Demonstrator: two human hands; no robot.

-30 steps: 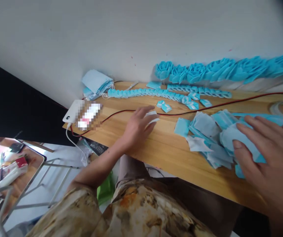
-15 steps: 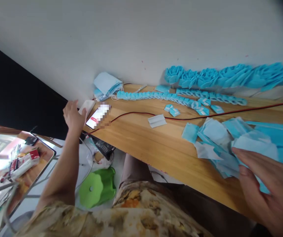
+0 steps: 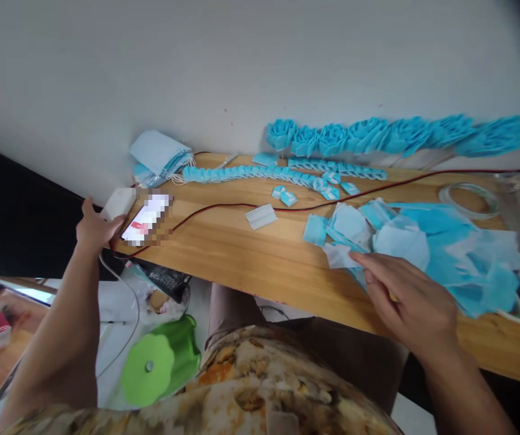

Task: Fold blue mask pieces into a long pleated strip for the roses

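On table — left hand, power bank

A plain pale wall rises behind a light wooden tabletop in soft, even light. To the left the room falls into a dark area. Below the tabletop's edge, a green stool stands on a pale floor.

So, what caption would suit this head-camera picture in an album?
Left hand on a white power bank at the wooden table's corner; right hand touching a heap of blue pieces.
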